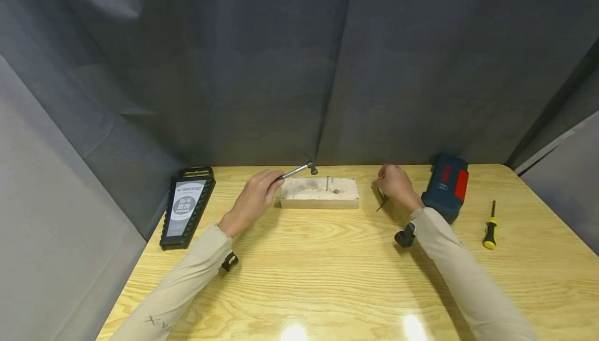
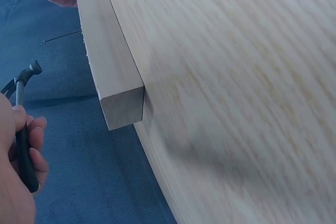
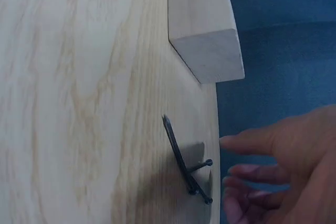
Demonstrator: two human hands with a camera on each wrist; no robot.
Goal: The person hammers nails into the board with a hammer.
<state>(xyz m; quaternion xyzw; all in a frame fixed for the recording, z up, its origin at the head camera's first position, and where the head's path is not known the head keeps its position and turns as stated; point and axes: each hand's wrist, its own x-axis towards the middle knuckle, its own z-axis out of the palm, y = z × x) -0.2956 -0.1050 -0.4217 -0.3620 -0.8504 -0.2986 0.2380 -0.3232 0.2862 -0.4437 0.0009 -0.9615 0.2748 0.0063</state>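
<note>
My left hand [image 1: 252,198] grips a small claw hammer [image 1: 296,171] by its black handle, its head above the back of a pale wooden block [image 1: 304,189]. One nail [image 1: 327,184] stands upright in the block's top face, beside a dark round spot. To the right of the block lie several loose dark nails [image 3: 177,150], crossing one another on the table. Beside these nails, my right hand [image 1: 395,184] has its thumb and fingers apart and loosely bent, with nothing seen between them in the right wrist view.
A black wrench-set holder [image 1: 184,208] lies at the table's left. On the right are a blue and red Bosch case [image 1: 446,185] and a yellow-black screwdriver [image 1: 490,232]. Dark curtain [image 1: 262,70] hangs behind the table's [image 1: 318,268] far edge.
</note>
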